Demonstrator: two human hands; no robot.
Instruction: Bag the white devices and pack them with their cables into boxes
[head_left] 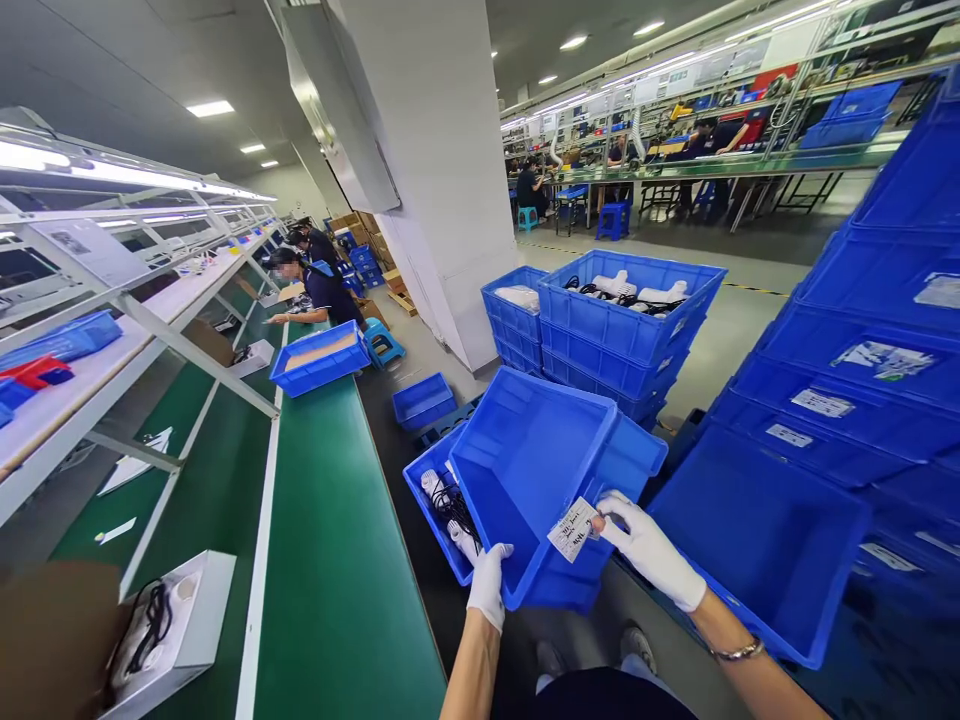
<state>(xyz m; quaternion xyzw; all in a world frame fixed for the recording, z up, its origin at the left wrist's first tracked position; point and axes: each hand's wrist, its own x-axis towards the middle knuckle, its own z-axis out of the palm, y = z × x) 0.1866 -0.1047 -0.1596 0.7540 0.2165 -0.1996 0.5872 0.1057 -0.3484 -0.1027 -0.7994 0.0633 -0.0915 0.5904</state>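
Observation:
Both my hands wear white gloves and hold an empty blue plastic bin (525, 470), tilted with its opening toward me. My left hand (489, 585) grips the bin's near left corner. My right hand (646, 545) grips the near right rim, its fingers at a white paper label (573, 529) stuck on the bin's front. Under the tilted bin sits another blue bin (427, 500) holding white devices with black cords (450, 505).
A green conveyor bench (330, 560) runs along my left, with a white tray (180, 630) of parts and a blue bin (321, 358) on it. Stacked blue bins (622, 330) stand ahead and to the right (862, 400). People sit working farther down the line (319, 290).

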